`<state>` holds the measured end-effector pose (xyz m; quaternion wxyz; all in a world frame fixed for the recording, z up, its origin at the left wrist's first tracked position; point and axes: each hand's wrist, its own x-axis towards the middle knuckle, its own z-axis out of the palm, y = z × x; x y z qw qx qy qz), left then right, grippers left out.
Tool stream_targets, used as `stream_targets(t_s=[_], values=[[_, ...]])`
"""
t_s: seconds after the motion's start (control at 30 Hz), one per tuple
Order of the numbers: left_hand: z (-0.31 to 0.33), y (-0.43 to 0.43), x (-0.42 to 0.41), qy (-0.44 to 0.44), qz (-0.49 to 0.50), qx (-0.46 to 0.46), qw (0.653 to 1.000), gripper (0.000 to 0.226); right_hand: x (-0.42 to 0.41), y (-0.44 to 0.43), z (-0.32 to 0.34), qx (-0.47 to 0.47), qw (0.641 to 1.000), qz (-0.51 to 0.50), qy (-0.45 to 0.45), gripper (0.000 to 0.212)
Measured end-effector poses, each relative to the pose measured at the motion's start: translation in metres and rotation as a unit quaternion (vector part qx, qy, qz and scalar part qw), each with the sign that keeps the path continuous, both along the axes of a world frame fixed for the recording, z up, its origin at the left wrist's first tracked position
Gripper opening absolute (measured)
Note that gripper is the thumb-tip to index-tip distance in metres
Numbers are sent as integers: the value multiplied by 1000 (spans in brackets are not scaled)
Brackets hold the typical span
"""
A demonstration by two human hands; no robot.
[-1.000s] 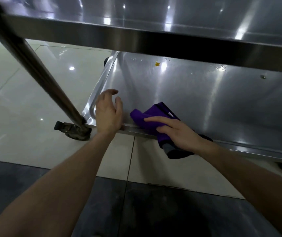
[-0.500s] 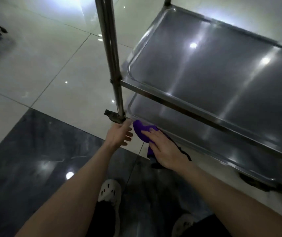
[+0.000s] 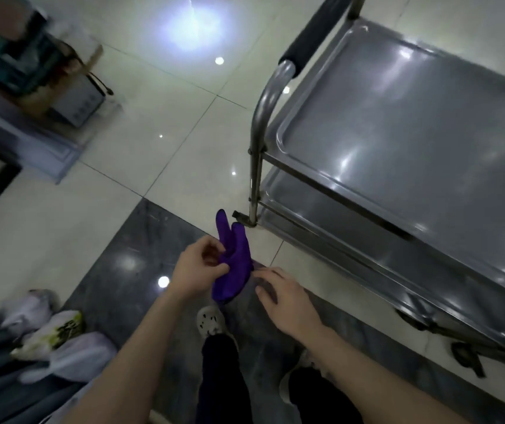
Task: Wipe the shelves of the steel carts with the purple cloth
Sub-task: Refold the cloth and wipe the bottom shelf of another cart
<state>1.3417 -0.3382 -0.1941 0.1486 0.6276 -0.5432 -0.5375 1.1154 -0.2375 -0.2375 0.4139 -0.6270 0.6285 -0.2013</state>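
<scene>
Left hand [image 3: 197, 269] pinching purple cloth [image 3: 233, 267] held upright, right hand [image 3: 287, 298] just right of it, fingers loosely spread, steel cart [image 3: 398, 142] far right

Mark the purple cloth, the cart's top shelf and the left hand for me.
purple cloth [image 3: 237, 261], head view: middle of the bunched fabric.
top shelf [image 3: 413, 123], head view: bare steel near the tray's centre.
left hand [image 3: 194, 270], head view: back of the hand that pinches the cloth.
</scene>
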Motion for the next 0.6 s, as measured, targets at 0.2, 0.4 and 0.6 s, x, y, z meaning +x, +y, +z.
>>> stream_targets(t_s=[0.2,0.4,0.6], values=[[89,-50,75,4,-43,-91,995,55,53,-100,75,-46,998,-51,8,47],[159,-121,133,9,-121,-121,985,48,105,-203,131,112,986,-64,-109,100],[202,-195,186,-27,-87,-172,981,37,137,-286,179,86,983,-87,-134,24]])
